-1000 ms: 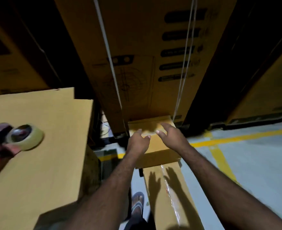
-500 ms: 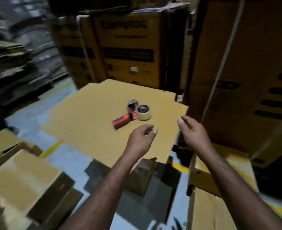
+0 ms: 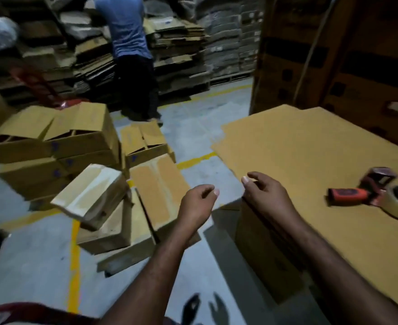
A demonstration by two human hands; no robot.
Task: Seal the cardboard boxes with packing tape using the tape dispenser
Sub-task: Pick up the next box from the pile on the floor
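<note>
Cardboard sheeting is forming the worktop (image 3: 298,148) at frame right, with the tape dispenser (image 3: 366,195) lying there within reach, while the left hand (image 3: 196,202) and right hand (image 3: 266,198) are hovering at centre, loosely curled and empty, presumably free for fetching cardboard boxes (image 3: 92,195) at left.

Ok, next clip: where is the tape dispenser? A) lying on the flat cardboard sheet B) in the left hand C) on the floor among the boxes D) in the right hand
A: the tape dispenser lies on the cardboard sheet, and the left hand and right hand both hold nothing.
</note>
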